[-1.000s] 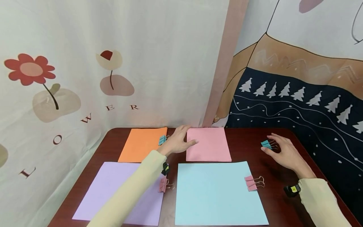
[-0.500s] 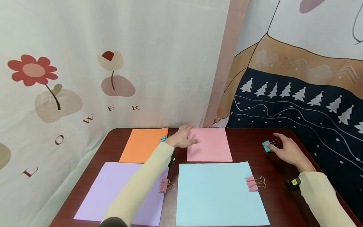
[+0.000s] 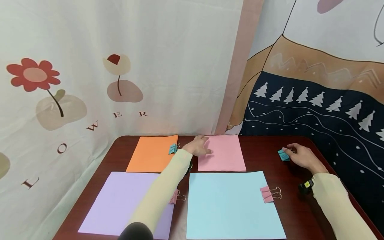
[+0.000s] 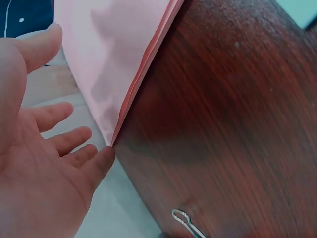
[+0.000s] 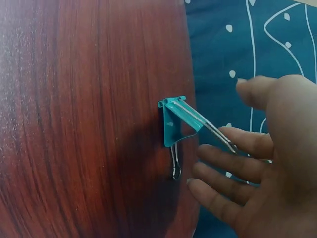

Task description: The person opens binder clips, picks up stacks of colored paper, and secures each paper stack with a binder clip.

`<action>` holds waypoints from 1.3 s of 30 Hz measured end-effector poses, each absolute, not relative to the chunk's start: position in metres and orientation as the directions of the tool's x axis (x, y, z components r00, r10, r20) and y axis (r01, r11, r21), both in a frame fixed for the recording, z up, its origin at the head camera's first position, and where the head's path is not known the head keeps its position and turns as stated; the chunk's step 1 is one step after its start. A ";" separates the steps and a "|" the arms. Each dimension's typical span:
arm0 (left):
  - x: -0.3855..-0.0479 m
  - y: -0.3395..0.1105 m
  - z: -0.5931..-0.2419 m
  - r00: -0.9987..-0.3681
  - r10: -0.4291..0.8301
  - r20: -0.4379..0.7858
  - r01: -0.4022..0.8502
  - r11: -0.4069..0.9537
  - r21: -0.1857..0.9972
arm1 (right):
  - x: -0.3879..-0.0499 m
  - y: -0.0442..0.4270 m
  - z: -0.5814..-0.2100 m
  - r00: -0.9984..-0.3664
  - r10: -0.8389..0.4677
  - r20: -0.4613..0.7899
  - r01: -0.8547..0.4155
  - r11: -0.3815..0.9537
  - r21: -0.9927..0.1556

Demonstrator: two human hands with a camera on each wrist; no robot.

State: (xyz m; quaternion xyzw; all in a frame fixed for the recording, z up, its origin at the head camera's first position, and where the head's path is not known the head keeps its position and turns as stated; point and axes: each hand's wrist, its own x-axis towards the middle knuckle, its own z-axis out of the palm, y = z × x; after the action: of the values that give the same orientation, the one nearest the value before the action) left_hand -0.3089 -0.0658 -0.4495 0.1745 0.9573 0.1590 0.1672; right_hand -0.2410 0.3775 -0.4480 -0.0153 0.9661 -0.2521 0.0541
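My left hand [image 3: 197,145] reaches over the left edge of a stack of pink paper [image 3: 226,155]. In the left wrist view its fingers are spread and loosely bent, the little finger beside a corner of the pink stack; whether it touches is hard to tell. At the right of the table, my right hand [image 3: 302,156] is at a teal binder clip [image 3: 283,155]. Seen from the right wrist, the clip's levers splay apart, one lying close against the fingers, while the thumb stands away from it.
Orange paper [image 3: 150,153] carries another teal binder clip [image 3: 172,149] on its right edge. Purple paper [image 3: 111,203] and light blue paper [image 3: 231,206] lie nearer, each with a pink binder clip [image 3: 266,194] on its right edge. Curtains stand behind the table [image 3: 255,146].
My left hand has shifted slightly right over the pink paper. My right hand has moved a little left and its fingers have drawn in around the teal clip, which has turned on the table.
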 end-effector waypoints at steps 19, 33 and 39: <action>-0.312 -0.058 -0.460 -0.893 0.357 -0.274 0.295 0.924 0.243 | -0.246 0.388 -0.457 -0.993 0.014 -0.119 0.067 0.888 -0.454; -0.309 -0.047 -0.467 -0.913 0.350 -0.210 0.301 0.925 0.233 | -0.237 0.388 -0.459 -0.993 0.042 -0.115 0.096 0.850 -0.518; -0.309 -0.046 -0.469 -0.927 0.328 -0.182 0.275 0.924 0.265 | -0.234 0.384 -0.460 -0.994 0.056 -0.090 0.098 0.813 -0.574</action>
State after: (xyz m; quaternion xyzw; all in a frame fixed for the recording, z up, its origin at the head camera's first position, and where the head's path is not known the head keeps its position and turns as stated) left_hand -0.3092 -0.0455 -0.4686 0.1547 0.9744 0.1181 0.1124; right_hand -0.2338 0.3841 -0.4597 0.0403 0.9515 -0.3031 0.0345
